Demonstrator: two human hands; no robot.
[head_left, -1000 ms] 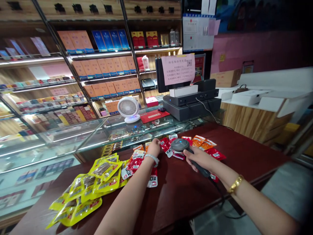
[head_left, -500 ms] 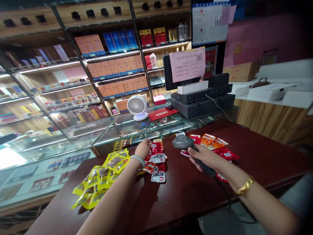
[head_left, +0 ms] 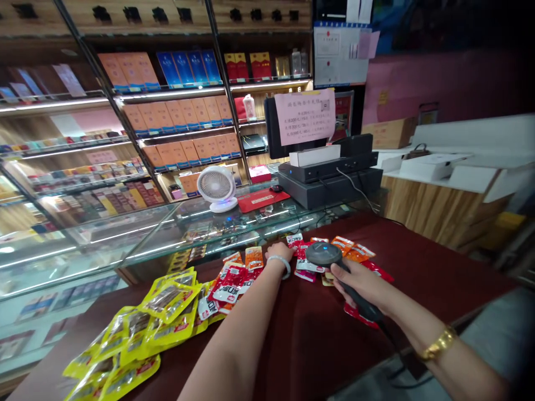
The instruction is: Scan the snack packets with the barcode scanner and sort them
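Note:
My right hand point(head_left: 357, 281) is wrapped round the handle of a dark grey barcode scanner point(head_left: 324, 253), its head pointing left and lit by a small blue light. Just left of the scanner, my left hand point(head_left: 281, 252) pinches the edge of a red and white snack packet point(head_left: 301, 252), though its fingertips are partly hidden. Under and behind the scanner lie more red and orange packets point(head_left: 353, 250). Left of my left wrist, a pile of red and orange snack packets point(head_left: 232, 282) rests on the table. Further left is a heap of yellow snack bags point(head_left: 167, 303).
The dark red table point(head_left: 301, 340) meets a glass display counter point(head_left: 167, 245). On the counter stand a white fan point(head_left: 216, 186), a red mat point(head_left: 263, 199) and a cash register point(head_left: 330, 181) with a monitor. The scanner's cable point(head_left: 393, 340) hangs by the table's front edge.
My left hand has moved right from the left-hand packet pile, and a red and white packet is now at its fingers beside the scanner. The camera view has shifted slightly right.

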